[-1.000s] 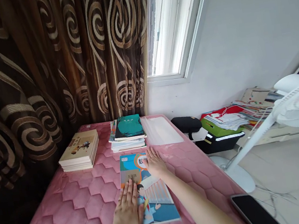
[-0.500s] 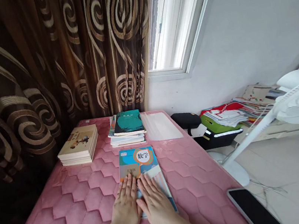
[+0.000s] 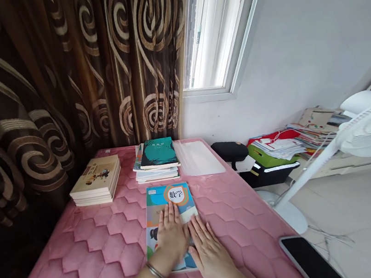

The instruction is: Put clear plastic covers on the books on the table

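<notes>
A blue mathematics textbook [image 3: 155, 197] lies face up on the pink quilted cover [image 3: 98, 254]. My left hand [image 3: 172, 236], with a bracelet at its wrist, rests on the middle of the textbook's cover, fingers stretched forward. My right hand [image 3: 209, 251] lies flat along the textbook's right edge, partly over the cover, fingers extended. Neither hand grips anything. The hands hide much of the textbook's lower half.
Beyond the textbook are a stack of beige books [image 3: 96, 180] at left, a stack topped by a teal book [image 3: 158, 152], and a clear plastic sheet [image 3: 199, 156]. A phone [image 3: 311, 259] lies at the right edge. A white fan [image 3: 310, 167] stands on the floor.
My left hand has slid forward and to the right over the textbook's cover. My right hand has shifted right to the textbook's edge. The textbook looks almost unmoved.
</notes>
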The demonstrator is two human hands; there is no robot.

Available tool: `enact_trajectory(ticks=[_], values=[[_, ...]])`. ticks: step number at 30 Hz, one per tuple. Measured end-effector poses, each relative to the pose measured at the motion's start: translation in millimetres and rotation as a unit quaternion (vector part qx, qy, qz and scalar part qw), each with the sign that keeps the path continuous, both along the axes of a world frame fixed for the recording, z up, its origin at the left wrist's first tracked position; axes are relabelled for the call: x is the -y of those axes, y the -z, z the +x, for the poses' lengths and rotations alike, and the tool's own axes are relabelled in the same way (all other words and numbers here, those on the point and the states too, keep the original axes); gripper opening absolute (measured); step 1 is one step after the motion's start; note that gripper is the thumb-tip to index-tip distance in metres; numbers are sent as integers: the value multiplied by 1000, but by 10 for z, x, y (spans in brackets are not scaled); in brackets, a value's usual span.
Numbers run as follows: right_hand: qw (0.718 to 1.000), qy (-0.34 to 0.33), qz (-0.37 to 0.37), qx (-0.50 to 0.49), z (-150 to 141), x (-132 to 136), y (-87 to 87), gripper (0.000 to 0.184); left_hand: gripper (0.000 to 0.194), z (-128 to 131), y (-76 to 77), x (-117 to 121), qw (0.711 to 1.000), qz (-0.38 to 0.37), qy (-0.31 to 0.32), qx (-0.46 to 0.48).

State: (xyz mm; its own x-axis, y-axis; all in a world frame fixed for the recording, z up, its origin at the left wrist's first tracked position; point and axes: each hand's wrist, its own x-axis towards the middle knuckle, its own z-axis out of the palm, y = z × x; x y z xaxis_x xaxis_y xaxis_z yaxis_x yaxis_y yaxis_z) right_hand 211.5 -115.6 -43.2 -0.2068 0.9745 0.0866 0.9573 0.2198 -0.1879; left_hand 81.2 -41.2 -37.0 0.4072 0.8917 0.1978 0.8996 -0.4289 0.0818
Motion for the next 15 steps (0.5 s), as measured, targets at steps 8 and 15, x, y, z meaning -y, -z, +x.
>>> enact_trajectory(ticks=[8, 15], values=[[999, 4, -28, -24, 31, 12, -72, 62, 56, -507, -20, -243, 999, 19, -40, 11], [998, -31, -34, -41, -208, -305, -217, 55, 56, -349, 310, 213, 995, 100, 8, 1]])
